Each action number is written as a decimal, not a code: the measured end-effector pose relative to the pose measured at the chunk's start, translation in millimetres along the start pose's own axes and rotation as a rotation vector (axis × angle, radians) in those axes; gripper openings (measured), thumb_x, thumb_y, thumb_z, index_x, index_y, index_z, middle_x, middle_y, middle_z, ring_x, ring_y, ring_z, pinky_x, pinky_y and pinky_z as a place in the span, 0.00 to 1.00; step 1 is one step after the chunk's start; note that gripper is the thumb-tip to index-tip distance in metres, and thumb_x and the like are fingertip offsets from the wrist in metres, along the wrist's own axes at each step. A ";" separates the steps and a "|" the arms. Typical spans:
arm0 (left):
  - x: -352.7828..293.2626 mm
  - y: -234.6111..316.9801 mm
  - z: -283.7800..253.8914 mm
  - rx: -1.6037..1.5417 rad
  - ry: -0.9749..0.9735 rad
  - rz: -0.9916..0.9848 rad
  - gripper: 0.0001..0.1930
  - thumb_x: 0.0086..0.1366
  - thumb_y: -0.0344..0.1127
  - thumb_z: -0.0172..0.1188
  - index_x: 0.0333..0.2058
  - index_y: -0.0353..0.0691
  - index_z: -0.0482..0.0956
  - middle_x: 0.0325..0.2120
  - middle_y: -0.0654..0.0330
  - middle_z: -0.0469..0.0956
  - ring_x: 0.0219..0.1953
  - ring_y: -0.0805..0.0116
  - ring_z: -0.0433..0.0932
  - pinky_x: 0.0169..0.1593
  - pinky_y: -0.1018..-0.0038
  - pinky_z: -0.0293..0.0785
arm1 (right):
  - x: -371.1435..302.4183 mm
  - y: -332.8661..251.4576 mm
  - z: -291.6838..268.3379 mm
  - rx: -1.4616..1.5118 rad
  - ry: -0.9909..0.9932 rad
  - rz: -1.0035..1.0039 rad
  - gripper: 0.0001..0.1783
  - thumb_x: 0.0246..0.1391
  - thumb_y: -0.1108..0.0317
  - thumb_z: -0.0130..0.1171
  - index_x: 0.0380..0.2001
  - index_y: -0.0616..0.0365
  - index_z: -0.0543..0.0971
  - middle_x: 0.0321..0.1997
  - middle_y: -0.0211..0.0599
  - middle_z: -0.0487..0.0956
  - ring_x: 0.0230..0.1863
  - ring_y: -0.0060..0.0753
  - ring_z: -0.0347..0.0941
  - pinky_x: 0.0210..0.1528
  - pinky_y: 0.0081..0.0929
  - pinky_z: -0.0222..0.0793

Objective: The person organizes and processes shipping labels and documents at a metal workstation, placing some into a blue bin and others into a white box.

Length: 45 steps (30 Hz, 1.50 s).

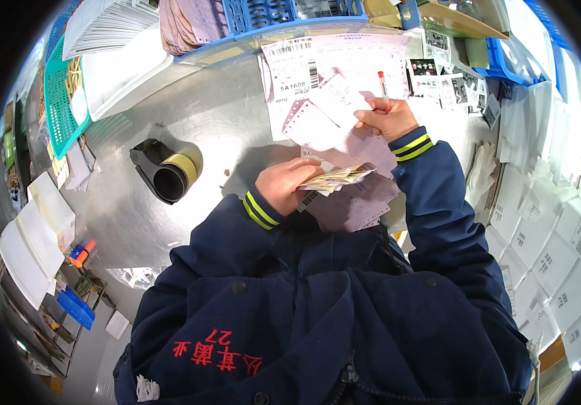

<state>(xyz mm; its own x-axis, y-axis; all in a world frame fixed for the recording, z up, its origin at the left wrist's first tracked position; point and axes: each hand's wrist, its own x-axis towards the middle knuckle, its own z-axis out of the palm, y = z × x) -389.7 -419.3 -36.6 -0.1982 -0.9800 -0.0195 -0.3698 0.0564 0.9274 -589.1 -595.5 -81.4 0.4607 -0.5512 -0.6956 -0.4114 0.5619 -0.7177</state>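
Note:
My left hand [281,185] is closed round a fanned bundle of paper slips [336,179], held low over the near edge of the metal table. In my right hand [391,119] is a pen with a red cap end [383,88], pinched upright above several pink and white printed sheets [351,54]. A sheet with punched holes along its edge [300,116] lies between my hands. More pink perforated sheets [354,209] hang below the bundle, partly covered by it. Both cuffs are dark blue with yellow stripes.
A tape dispenser with a roll [169,177] sits on the metal table [111,216] at left. Beyond it are a green basket [61,101] and stacked white paper [111,40]. Blue crates [270,15] line the back; small black-and-white labels [445,84] and white boxes [540,250] are at right.

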 end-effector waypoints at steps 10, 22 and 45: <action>-1.7 -17.9 -3.8 0.050 0.013 -0.180 0.16 0.49 0.23 0.55 0.39 0.36 0.75 0.33 0.52 0.77 0.36 0.52 0.76 0.39 0.69 0.72 | -26.1 -30.3 -26.8 -0.077 -0.084 -0.163 0.09 0.51 0.66 0.60 0.31 0.62 0.78 0.19 0.23 0.72 0.19 0.11 0.60 0.20 0.12 0.54; 22.8 -48.9 -16.6 -0.606 0.142 -0.322 0.14 0.58 0.27 0.58 0.43 0.30 0.74 0.35 0.57 0.79 0.37 0.74 0.75 0.43 0.77 0.70 | -136.4 -107.6 -102.5 -0.157 0.151 -0.406 0.10 0.46 0.75 0.56 0.34 0.68 0.76 0.30 0.32 0.76 0.26 0.17 0.65 0.29 0.15 0.58; 78.3 75.7 -43.2 -0.790 0.164 -0.197 0.12 0.62 0.29 0.54 0.43 0.29 0.74 0.36 0.61 0.77 0.38 0.77 0.73 0.43 0.79 0.70 | -123.0 -115.3 12.6 0.028 -0.050 -0.352 0.11 0.51 0.64 0.58 0.20 0.58 0.74 0.15 0.21 0.66 0.17 0.11 0.58 0.19 0.13 0.51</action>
<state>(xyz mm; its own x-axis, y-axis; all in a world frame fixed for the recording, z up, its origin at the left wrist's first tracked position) -394.0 -500.0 48.2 -0.0385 -0.9768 -0.2109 0.3744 -0.2098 0.9032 -588.4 -584.7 87.3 0.6089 -0.6832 -0.4030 -0.1996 0.3598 -0.9114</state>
